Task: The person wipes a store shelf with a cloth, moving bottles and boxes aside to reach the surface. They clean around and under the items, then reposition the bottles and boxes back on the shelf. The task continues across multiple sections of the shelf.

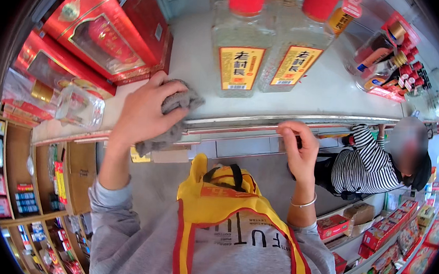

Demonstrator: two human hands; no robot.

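My left hand (150, 110) grips a crumpled grey cloth (178, 101) on the white shelf (194, 61), near its front edge; part of the cloth hangs over that edge. Red gift boxes (108, 31) stand just beyond this hand. To its right are two square clear glass bottles with red caps, one nearer the middle (241, 69) and one beside it (296, 65), both with yellow labels bearing writing. My right hand (300, 145) is at the metal shelf edge (244, 121), fingers curled; whether it grips the edge is unclear.
A clear glass bottle with a gold cap (81, 105) lies at the shelf's left end. Several dark bottles (383, 65) stand at the far right. A person in a striped top (364, 169) is at the right. Wooden shelving (50, 177) stands lower left, stocked shelves (385, 235) lower right.
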